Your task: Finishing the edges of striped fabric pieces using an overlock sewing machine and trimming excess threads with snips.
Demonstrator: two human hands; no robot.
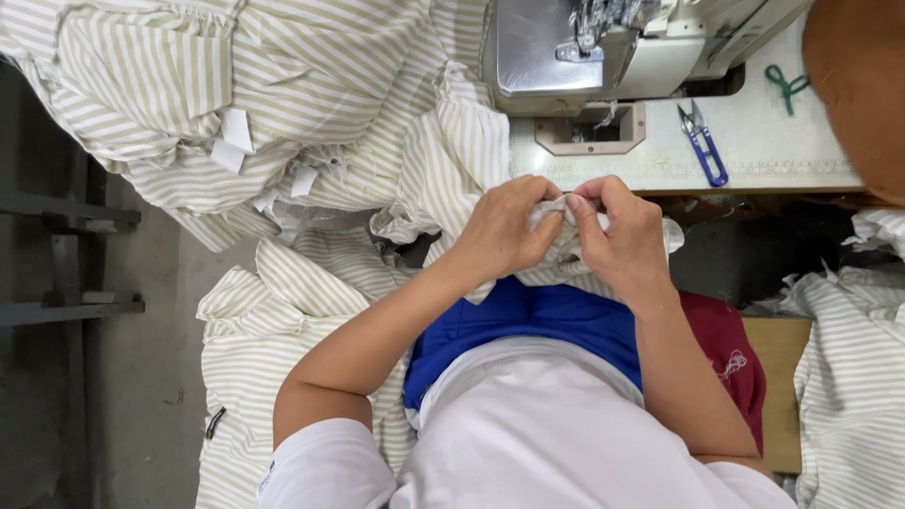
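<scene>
My left hand and my right hand are close together just below the front edge of the sewing table. Both pinch the same bunched edge of a cream and white striped fabric piece that drapes off the table to the left and down over my lap. The thumbs and fingertips nearly touch at the fold. The fabric between the fingers is mostly hidden by the hands.
A grey sewing machine stands at the table's back. Blue-handled thread snips and small green snips lie on the table. Heaps of striped fabric fill the left; more striped pieces lie at the right.
</scene>
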